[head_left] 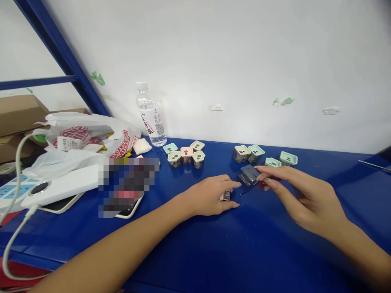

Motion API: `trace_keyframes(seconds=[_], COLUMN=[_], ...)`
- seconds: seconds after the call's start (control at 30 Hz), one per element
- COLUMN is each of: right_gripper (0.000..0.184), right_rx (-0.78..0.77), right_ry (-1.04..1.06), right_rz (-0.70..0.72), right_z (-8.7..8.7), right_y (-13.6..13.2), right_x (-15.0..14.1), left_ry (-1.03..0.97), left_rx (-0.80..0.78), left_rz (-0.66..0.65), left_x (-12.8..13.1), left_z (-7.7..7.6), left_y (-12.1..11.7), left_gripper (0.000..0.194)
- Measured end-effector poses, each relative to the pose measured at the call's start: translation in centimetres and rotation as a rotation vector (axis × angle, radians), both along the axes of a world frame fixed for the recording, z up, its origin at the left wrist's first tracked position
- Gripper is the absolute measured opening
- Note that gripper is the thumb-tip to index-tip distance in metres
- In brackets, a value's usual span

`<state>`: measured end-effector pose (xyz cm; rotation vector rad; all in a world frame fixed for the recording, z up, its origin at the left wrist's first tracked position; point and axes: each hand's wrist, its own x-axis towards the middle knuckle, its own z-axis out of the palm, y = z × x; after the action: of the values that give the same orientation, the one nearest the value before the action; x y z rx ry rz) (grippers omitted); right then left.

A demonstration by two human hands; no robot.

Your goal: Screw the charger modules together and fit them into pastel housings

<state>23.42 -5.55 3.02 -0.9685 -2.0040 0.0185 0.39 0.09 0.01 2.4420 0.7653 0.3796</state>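
Note:
My left hand (214,195) rests on the blue table, fingers curled around a small metal-and-pink piece that looks like part of a pencil sharpener (225,196); most of it is hidden. My right hand (301,199) pinches a thin screwdriver (260,185) with a red handle, its dark tip pointing left toward that piece. Just beyond the fingertips lies a dark see-through sharpener container (249,175). Behind are several two-hole pencil sharpeners: a pink one (187,152) among others on the left, a cream one (242,151) and green ones (288,158) on the right.
A water bottle (151,116) stands against the wall. To the left are plastic bags (88,138), a white power bank or phone (61,189) with a cable, and a partly blurred phone (130,211). A thin metal rod (374,166) lies at far right.

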Motion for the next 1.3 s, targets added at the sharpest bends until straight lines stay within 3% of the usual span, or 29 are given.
trace_keyframes(seconds=[0.3,0.5,1.07,1.3], right_gripper=[0.038,0.04,0.04,0.035], right_rx=[-0.05,-0.03,-0.011,-0.016], right_ry=[0.135,0.168,0.181,0.157], right_rz=[-0.038,-0.01,-0.002,-0.063], right_z=[-0.35,-0.05,-0.01,-0.06], right_y=[-0.47,-0.79,-0.91,-0.82], right_x=[0.59,0.22,0.19,0.18], left_ry=[-0.104,-0.169,-0.171,-0.173], left_rx=[-0.079,-0.093,-0.082,-0.067], left_rz=[0.109,0.089,0.117,0.109], left_x=[0.25,0.22,0.29,0.27], left_z=[0.02,-0.24,0.17,-0.23], left_y=[-0.3,-0.28,-0.52,-0.43], left_gripper=[0.033,0.023,0.025,0.024])
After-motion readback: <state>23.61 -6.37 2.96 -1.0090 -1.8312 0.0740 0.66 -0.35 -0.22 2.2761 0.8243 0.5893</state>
